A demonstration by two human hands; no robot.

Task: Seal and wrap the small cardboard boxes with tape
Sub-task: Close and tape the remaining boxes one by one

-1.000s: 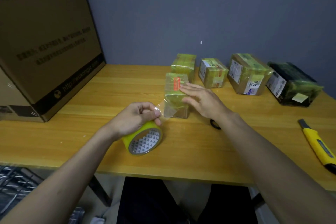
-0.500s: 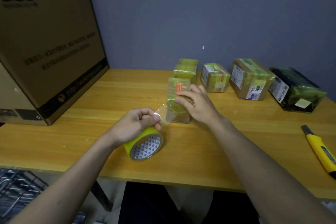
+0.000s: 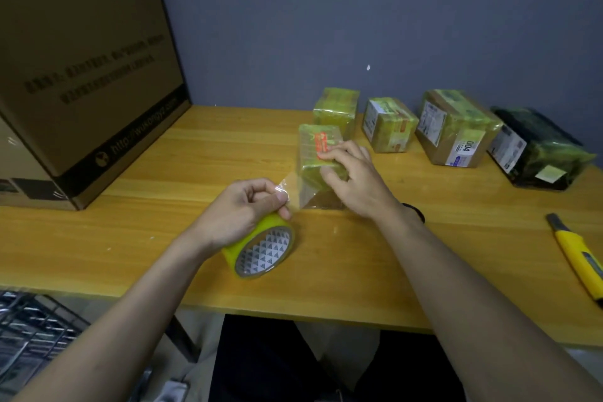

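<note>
Head view — left hand (image 3: 243, 209) clenched round yellow tape roll (image 3: 261, 250), right hand (image 3: 354, 181) grasping small taped box (image 3: 318, 153); "004" label legible on brown parcel (image 3: 456, 127) behind.

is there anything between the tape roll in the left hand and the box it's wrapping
Nothing visible. Only the pulled clear strip spans the gap from the tape roll, held by the left hand, to the small box that the right hand steadies.

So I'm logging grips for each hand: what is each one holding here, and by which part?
Left hand grips the tape roll over its top rim. Right hand holds the small box at its right side.
</note>
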